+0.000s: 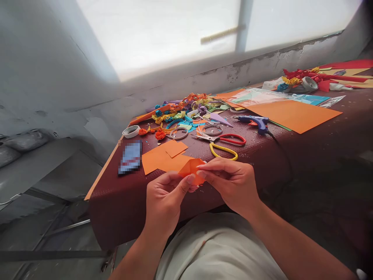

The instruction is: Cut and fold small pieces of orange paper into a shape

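Note:
A small piece of orange paper point(190, 168) is held up between my two hands, just over the table's near edge. My left hand point(166, 198) pinches its left and lower part, thumb in front. With thumb and forefinger, my right hand point(233, 181) grips the upper right edge. The paper looks bent or folded; its far side is hidden. Behind it lie flat orange paper pieces point(154, 158). Scissors point(217, 139) with one red and one yellow handle rest half open beyond my right hand.
A blue glue gun point(255, 121) with a trailing cord lies right of the scissors. Large orange sheets point(300, 114) stretch behind it. At the back left is a heap of coloured paper strips and flowers point(186, 107). A tape roll point(131, 131) and a blurred-out blue object point(130, 157) sit left.

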Motion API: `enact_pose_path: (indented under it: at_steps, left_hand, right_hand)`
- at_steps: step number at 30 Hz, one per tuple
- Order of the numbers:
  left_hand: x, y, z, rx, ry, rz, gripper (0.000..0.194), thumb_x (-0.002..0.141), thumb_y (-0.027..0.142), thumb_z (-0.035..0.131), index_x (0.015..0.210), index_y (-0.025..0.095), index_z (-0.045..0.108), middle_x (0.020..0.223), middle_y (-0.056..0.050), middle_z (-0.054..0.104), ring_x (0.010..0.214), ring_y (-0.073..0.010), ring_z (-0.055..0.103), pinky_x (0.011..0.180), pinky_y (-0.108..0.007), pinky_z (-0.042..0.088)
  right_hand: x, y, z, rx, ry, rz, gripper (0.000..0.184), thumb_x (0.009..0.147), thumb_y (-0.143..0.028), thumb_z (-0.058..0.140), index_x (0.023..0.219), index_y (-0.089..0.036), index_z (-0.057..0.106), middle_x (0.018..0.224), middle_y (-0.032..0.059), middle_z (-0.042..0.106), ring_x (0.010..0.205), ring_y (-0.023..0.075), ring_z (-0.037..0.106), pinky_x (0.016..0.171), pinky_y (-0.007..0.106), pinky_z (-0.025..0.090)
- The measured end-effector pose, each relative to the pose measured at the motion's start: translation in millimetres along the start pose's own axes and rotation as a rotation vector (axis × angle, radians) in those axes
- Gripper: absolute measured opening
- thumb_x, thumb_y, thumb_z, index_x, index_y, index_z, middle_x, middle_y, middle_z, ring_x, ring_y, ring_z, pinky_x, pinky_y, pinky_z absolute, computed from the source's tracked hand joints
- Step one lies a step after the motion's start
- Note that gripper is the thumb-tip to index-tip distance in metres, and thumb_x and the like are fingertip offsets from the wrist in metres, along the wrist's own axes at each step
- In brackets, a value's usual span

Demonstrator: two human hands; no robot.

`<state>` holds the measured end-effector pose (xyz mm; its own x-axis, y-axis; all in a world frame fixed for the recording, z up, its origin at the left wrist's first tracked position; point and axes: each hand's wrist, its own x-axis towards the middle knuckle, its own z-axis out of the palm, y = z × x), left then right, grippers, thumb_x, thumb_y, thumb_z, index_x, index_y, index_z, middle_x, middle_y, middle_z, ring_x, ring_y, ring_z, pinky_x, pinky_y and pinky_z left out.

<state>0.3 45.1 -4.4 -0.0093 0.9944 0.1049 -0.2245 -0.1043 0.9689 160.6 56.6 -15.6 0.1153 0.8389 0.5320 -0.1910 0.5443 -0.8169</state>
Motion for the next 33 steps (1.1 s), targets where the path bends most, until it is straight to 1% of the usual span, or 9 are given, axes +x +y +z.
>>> enact_pose_path:
  at_steps: [5,10,13,18,23,26,28,30,33]
  left_hand:
    - [0,4,4.7,-0.055,0.029,-0.023,0.018,0.070,0.029,0.093,0.072,0.017,0.080,0.067,-0.003,0.078,0.059,-0.0146,0.073,0.063,-0.023,0.062]
    - [0,9,7.8,-0.130,0.023,-0.088,0.020,0.065,0.026,0.096,0.069,0.017,0.078,0.064,-0.002,0.076,0.056,-0.0152,0.073,0.061,-0.023,0.063]
    - [0,12,4.3,-0.126,-0.026,-0.110,0.017,0.069,0.026,0.093,0.070,0.017,0.078,0.066,-0.002,0.077,0.059,-0.0160,0.075,0.064,-0.024,0.064]
    - [2,10,-3.7,-0.030,-0.091,-0.044,0.015,0.082,0.031,0.084,0.078,0.018,0.082,0.071,-0.004,0.078,0.070,-0.0179,0.076,0.069,-0.025,0.064]
    - [2,7,-4.9,-0.023,-0.088,-0.006,0.014,0.083,0.031,0.083,0.076,0.019,0.082,0.071,-0.003,0.078,0.068,-0.0141,0.073,0.067,-0.021,0.061]
    - [2,8,-7.2,0.003,-0.131,-0.027,0.016,0.083,0.031,0.083,0.075,0.019,0.080,0.070,-0.003,0.077,0.070,-0.0143,0.073,0.071,-0.021,0.060]
    - [3,9,-9.4,-0.002,-0.181,-0.031,0.022,0.084,0.038,0.082,0.075,0.018,0.078,0.069,-0.003,0.076,0.067,-0.0153,0.072,0.070,-0.024,0.060]
    - [5,9,-11.2,-0.002,-0.211,-0.005,0.034,0.087,0.048,0.076,0.074,0.017,0.076,0.067,-0.004,0.074,0.061,-0.0157,0.069,0.063,-0.025,0.058]
    - [5,5,-12.1,0.106,-0.198,0.044,0.044,0.093,0.053,0.067,0.069,0.016,0.071,0.061,-0.004,0.069,0.055,-0.0142,0.063,0.055,-0.024,0.052]
  right_hand:
    - [0,0,0,-0.003,0.016,0.013,0.024,0.078,-0.008,0.083,0.090,-0.030,0.086,0.079,-0.0008,0.080,0.069,0.0126,0.074,0.062,0.018,0.060]
    - [1,1,0,-0.018,0.020,-0.001,0.025,0.079,-0.008,0.082,0.090,-0.031,0.086,0.079,-0.0025,0.080,0.069,0.0109,0.073,0.063,0.016,0.059]
    - [1,1,-1,-0.030,0.018,-0.010,0.025,0.079,-0.009,0.082,0.090,-0.031,0.086,0.079,-0.0032,0.080,0.069,0.0098,0.073,0.063,0.014,0.058]
    - [2,1,-2,-0.047,-0.001,-0.008,0.025,0.079,-0.009,0.082,0.090,-0.031,0.086,0.079,-0.0036,0.080,0.070,0.0089,0.072,0.063,0.013,0.057]
    - [1,2,-3,-0.062,-0.002,-0.010,0.025,0.079,-0.009,0.082,0.089,-0.031,0.086,0.078,-0.0035,0.080,0.070,0.0090,0.072,0.063,0.014,0.057]
    - [0,3,-3,-0.056,-0.010,-0.001,0.025,0.080,-0.009,0.082,0.090,-0.031,0.086,0.079,-0.0030,0.080,0.070,0.0095,0.072,0.063,0.014,0.057]
    - [0,4,-4,-0.039,-0.020,0.010,0.024,0.080,-0.010,0.082,0.090,-0.032,0.085,0.080,-0.0026,0.080,0.071,0.0101,0.072,0.063,0.015,0.058]
    - [-1,4,-5,-0.020,-0.031,0.020,0.024,0.080,-0.010,0.082,0.090,-0.032,0.085,0.081,-0.0022,0.080,0.072,0.0107,0.073,0.064,0.016,0.058]
    - [-2,4,-4,-0.004,-0.042,0.034,0.023,0.080,-0.010,0.082,0.089,-0.031,0.086,0.081,-0.0014,0.081,0.071,0.0111,0.073,0.063,0.016,0.058]
